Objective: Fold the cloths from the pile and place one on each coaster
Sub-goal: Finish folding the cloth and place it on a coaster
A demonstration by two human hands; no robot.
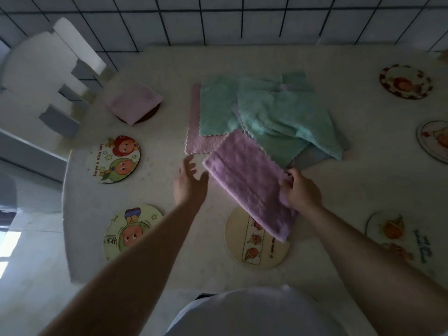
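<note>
My right hand [299,190] grips the right edge of a purple cloth [247,180], folded into a long strip and held above the table. Its lower end hangs over a cream coaster [244,251] with fruit pictures. My left hand [190,181] is open, fingers spread, just left of the cloth and apart from it. Behind lies the pile [266,112] of teal and pink cloths. A folded pink cloth [134,101] rests on a dark coaster at the far left. Bare cartoon coasters sit at left [114,158] and front left [131,230].
More coasters lie along the right side: far right [406,81], right edge [434,140] and front right [388,231]. A white chair [48,76] stands by the table's left corner. A tiled wall runs behind the white table [363,180].
</note>
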